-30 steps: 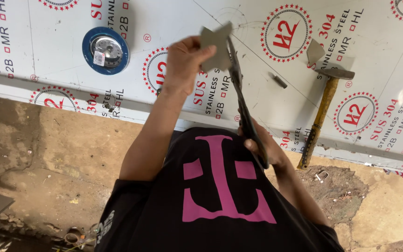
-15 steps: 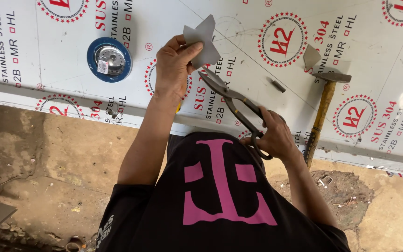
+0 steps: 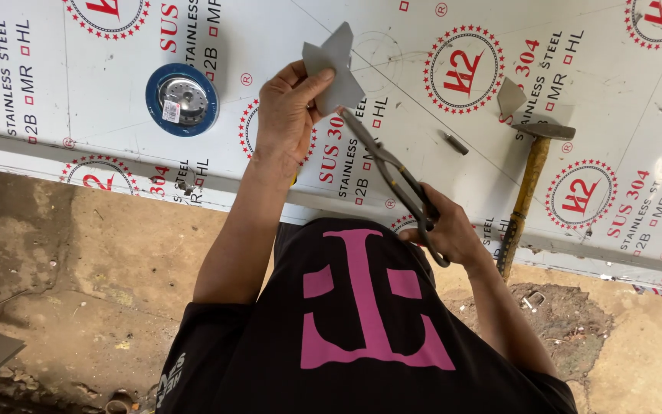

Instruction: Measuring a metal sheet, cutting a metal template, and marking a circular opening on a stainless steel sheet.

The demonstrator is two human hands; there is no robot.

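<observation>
Left hand (image 3: 289,115): grip closed on a small grey metal offcut (image 3: 332,65), thumb and fingers pinching its lower left edge. The offcut is irregular, with pointed corners, and is held up above the worktop (image 3: 78,84), at roughly 12 o'clock in the view.

Right hand (image 3: 446,230): grip closed around the handles of a pair of tin snips (image 3: 392,172). The snips run diagonally from the hand at 4 o'clock up toward the offcut at 11 o'clock. The blade tips meet the lower edge of the offcut; whether the blades are fully shut there cannot be told.

Worktop: a large white sheet covered in protective film printed with red round emblems and lettering. It fills the upper half of the view, and its near edge runs from 9 o'clock down to 3 o'clock.

Other items on the sheet:
- A blue-rimmed round reel (image 3: 182,98) at 10 o'clock, well apart from the left hand.
- A hammer (image 3: 529,180) with a wooden handle at 3 o'clock, head toward 12 o'clock, handle end overhanging the sheet edge beside the right hand.
- A second small grey scrap (image 3: 510,96) just above the hammer head.
- A short dark pin (image 3: 456,143) between snips and hammer.

The person wears a black shirt (image 3: 362,322) with a pink emblem. Bare earth floor (image 3: 78,276) lies below the sheet edge
</observation>
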